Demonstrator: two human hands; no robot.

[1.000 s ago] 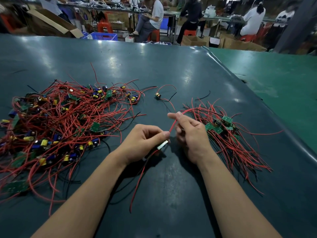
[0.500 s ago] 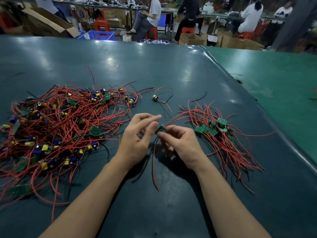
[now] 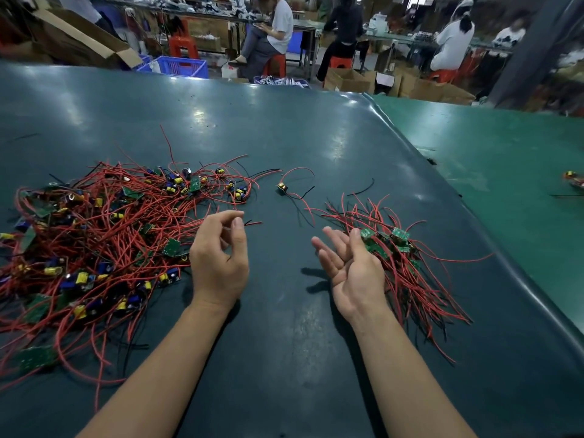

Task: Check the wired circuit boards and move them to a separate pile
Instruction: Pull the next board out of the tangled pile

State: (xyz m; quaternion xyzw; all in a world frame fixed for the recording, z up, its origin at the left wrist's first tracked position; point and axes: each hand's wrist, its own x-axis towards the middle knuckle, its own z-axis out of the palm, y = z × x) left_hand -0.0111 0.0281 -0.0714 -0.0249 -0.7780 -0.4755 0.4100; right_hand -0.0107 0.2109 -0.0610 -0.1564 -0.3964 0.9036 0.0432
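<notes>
A dark teal desk shines under overhead light. Beyond it stand red stools, a blue crate, cardboard boxes and seated workers at benches.

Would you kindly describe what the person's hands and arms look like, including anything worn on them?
Both forearms are bare to the bottom edge of the picture: no sleeves show. The left hand and right hand wear no gloves, and no rings, watch or wristband can be seen.

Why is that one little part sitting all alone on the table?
One wired part lies alone between the big pile and the small pile, belonging to neither. A loose black wire lies nearby. Nothing else stands out.
</notes>
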